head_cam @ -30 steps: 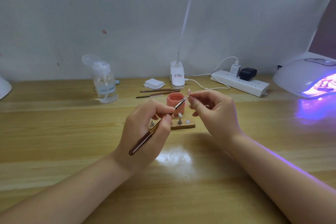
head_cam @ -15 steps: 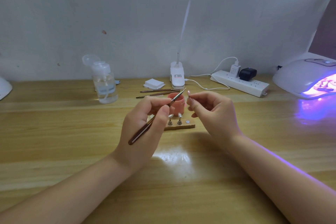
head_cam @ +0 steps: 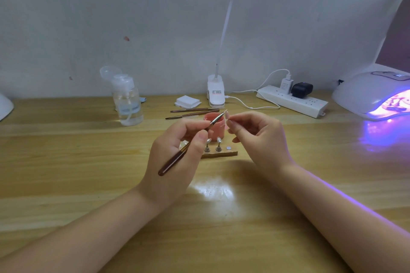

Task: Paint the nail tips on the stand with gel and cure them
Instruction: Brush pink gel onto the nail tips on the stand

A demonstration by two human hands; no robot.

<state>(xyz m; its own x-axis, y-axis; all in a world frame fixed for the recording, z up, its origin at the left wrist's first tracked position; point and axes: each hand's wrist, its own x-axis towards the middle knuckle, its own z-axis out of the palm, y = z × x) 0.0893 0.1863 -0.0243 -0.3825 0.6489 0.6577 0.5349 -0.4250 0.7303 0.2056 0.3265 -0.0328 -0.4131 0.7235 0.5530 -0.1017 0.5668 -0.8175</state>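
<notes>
My left hand point(head_cam: 177, 153) grips a brown-handled gel brush point(head_cam: 177, 158) like a pen, its bristle end touching a small nail tip point(head_cam: 227, 115). My right hand point(head_cam: 258, 137) pinches that nail tip by its holder, raised above the table. Behind the hands stands an open pink gel pot point(head_cam: 214, 125). Below it lies the wooden stand point(head_cam: 230, 153) with two nail tips on metal pegs point(head_cam: 218, 144) and one bare round magnet point(head_cam: 228, 148). The stand's left part is hidden by my left hand.
A UV curing lamp point(head_cam: 368, 93) glows purple at the right edge with items inside. At the back are a power strip point(head_cam: 292, 101), a clip desk lamp point(head_cam: 215, 93), white wipes point(head_cam: 187, 102), two spare brushes point(head_cam: 193, 112) and a pump bottle point(head_cam: 127, 99).
The brush tip has risen from in front of the pot up to the nail tip, and my left hand has shifted slightly up and right. My right hand has hardly moved.
</notes>
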